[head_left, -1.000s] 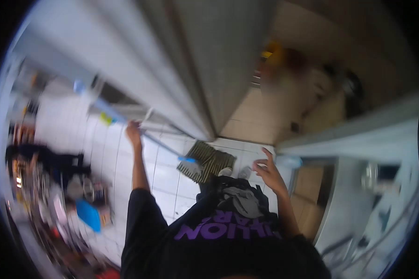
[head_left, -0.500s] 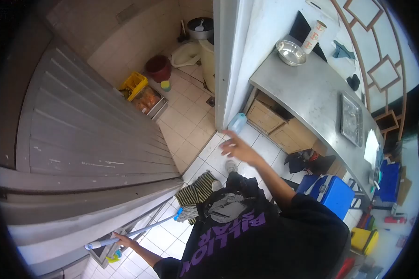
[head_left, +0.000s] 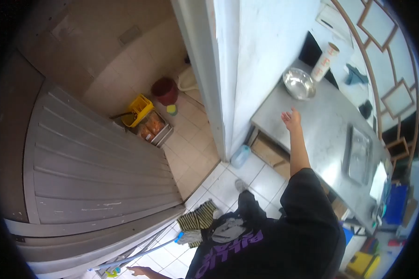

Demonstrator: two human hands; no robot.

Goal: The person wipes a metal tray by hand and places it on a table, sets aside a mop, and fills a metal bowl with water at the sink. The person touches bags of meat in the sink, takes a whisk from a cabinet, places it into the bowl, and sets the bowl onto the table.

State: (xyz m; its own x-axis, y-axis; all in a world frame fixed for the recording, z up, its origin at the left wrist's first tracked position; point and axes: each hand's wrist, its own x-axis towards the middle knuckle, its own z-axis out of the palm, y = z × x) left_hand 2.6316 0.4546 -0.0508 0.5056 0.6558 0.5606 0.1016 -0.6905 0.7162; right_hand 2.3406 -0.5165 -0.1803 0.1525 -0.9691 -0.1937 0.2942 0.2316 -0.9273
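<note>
My right hand (head_left: pixel 291 119) is stretched out over the steel table (head_left: pixel 322 123), open and holding nothing, just below a shiny metal bowl (head_left: pixel 299 84). At the lower edge of the view my left hand (head_left: pixel 138 270) has its fingers extended and looks empty. A light-blue mop handle (head_left: pixel 146 253) slants above that hand, apart from it. Its blue joint (head_left: pixel 178 238) meets grey cloth, and a black-and-yellow striped cloth (head_left: pixel 201 217) lies beside it on the white tiles.
A grey ribbed door (head_left: pixel 97 153) stands at left. Through the doorway are a dark red bucket (head_left: pixel 165 91) and a yellow basket (head_left: pixel 138 110). A blue jug (head_left: pixel 240 156) sits by the wall corner. On the table are a metal tray (head_left: pixel 360 156) and a patterned roll (head_left: pixel 325 62).
My right hand has moved up and right, from above the floor to over the table near the bowl. My left hand has let go of the mop handle and dropped lower. The view has shifted.
</note>
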